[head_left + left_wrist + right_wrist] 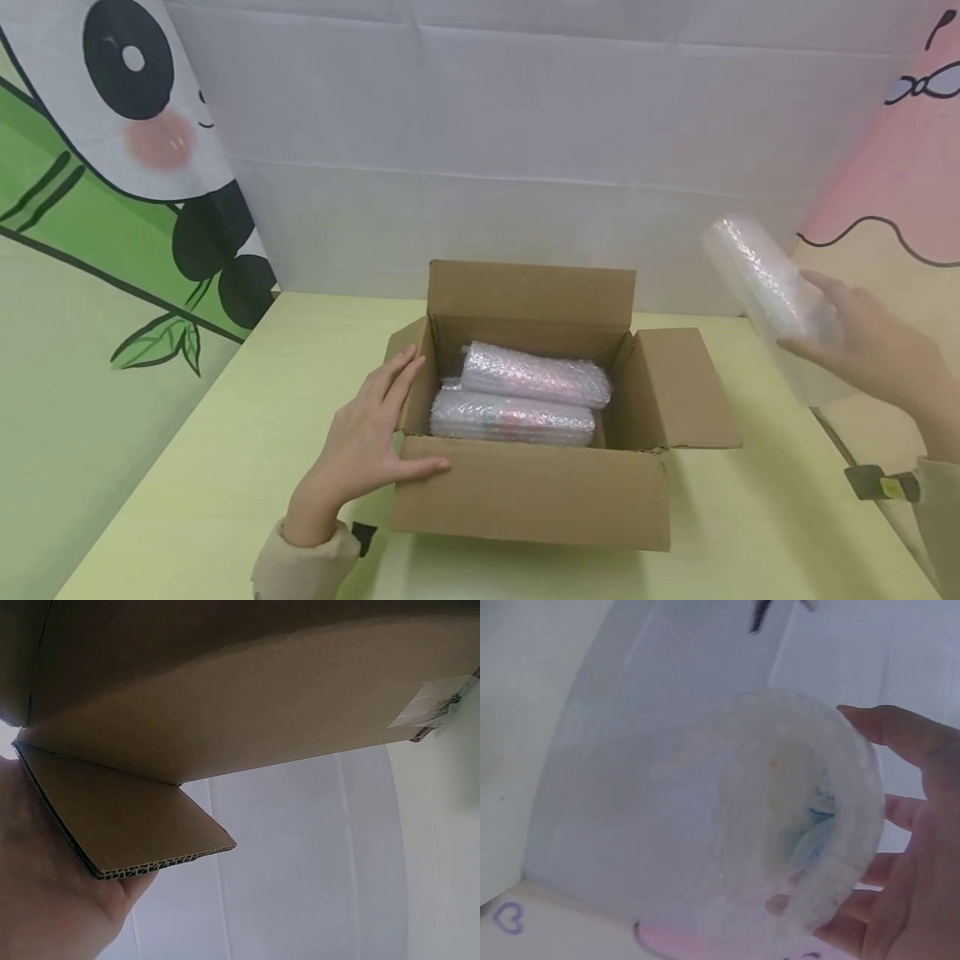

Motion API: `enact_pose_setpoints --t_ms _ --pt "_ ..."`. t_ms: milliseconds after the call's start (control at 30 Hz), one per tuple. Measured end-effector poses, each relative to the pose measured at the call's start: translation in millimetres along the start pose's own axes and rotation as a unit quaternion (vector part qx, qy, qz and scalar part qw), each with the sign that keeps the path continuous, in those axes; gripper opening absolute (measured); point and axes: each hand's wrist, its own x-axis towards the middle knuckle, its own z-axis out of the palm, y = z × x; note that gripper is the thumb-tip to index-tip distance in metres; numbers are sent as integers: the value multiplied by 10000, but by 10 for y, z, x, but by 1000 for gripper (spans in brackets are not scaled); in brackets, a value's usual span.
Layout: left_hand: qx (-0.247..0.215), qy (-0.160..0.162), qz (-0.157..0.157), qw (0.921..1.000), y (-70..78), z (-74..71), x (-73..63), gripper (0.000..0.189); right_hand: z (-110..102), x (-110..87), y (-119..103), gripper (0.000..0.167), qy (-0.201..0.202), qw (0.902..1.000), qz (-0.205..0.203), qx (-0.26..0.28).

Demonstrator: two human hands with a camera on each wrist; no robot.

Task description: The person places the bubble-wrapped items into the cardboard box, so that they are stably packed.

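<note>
In the head view an opened cardboard box (531, 492) stands on the table, its flaps folded outward. Two bubble-wrapped cylinders (536, 375) lie inside it, one partly on top of the other; faint red and green show through the lower one. My left hand (360, 442) rests at the box's left side, fingers extended along the side flap (127, 810) and thumb touching the front flap. To the right of the box, above the table, my right hand (873, 342) grips another bubble-wrapped cylinder (802, 825). Something bluish shows faintly through its end.
The pale yellow table (315, 358) runs back to a white cloth backdrop (525, 125). On the left stands a panel with a panda drawing (127, 83), on the right a pink and cream printed panel (892, 183). Clear tape (427, 705) sticks to the box's underside edge.
</note>
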Motion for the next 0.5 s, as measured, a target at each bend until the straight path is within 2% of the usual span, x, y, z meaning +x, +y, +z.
enact_pose_setpoints --t_ms 133,233,333,500 --pt "20 2 -9 10000 -8 4 -2 117 -221 63 -552 89 121 9985 -491 -190" --pt "18 0 -18 10000 -10 5 -4 117 -274 106 -978 87 109 9926 -1102 -489" --pt "-13 2 -30 10000 -6 6 -6 117 -243 158 -1356 84 4 9803 -1846 -705" --pt "-46 -11 -50 10000 -6 16 -4 117 -90 282 -1826 81 -485 9499 -2929 -975"
